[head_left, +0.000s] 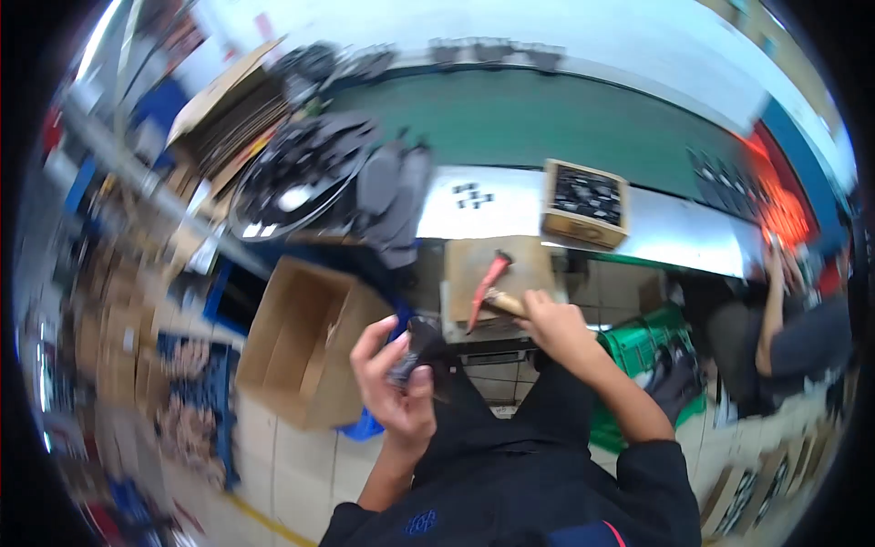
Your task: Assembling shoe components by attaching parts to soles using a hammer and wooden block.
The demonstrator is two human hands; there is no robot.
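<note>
In my right hand (558,326) is the light wooden handle of a hammer (493,278), its long red head tapering toward the near end. The head is over a tan board (529,258) on a small stand in front of me. My left hand (392,378), left of the stand, is closed around a small black part (425,343). Blur and my fingers hide that part's exact kind.
An open cardboard box (305,342) is left of my left hand. Beyond the board, a wooden box of small dark pieces (585,202) sits by the green conveyor belt (547,114). Dark parts fill a tray (296,187). A green crate (647,342) and a co-worker (775,328) are at right.
</note>
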